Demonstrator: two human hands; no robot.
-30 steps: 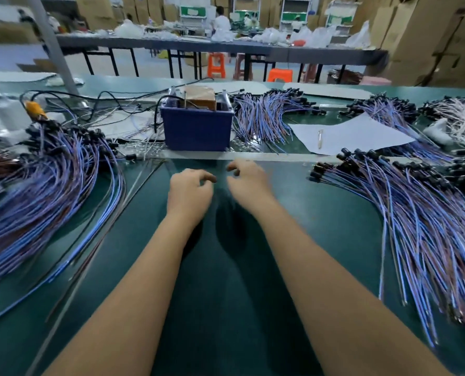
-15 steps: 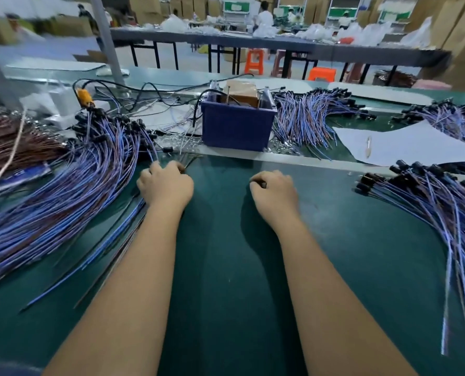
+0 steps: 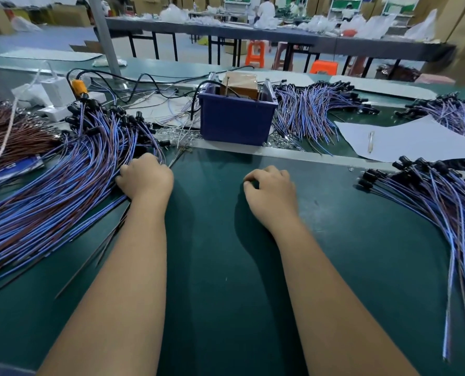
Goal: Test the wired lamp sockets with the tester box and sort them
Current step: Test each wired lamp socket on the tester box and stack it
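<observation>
A large pile of wired lamp sockets [image 3: 52, 185], blue and brown leads with black sockets at the far end, covers the left of the green table [image 3: 212, 240]. My left hand [image 3: 146, 180] lies at that pile's right edge, its fingers curled down into the leads and gripping some. On the bare mat near the middle rests my right hand [image 3: 270, 188], fingers curled, thumb against the forefinger, nothing in it. The tester box [image 3: 235, 119], a blue bin with a brown block inside, stands just beyond both hands. Another socket pile [image 3: 443, 202] fans out on the right.
More socket bundles [image 3: 310, 112] lie behind and right of the blue bin. A white paper sheet [image 3: 405, 139] with a small clear tube sits at the back right. White power strips [image 3: 55, 90] and black cables crowd the back left. Brown wires [image 3: 14, 137] lie far left.
Both hands have moved apart from the centre. My left hand slid left to the socket pile and into its leads, while the right stayed on the mat. The view has turned left.
</observation>
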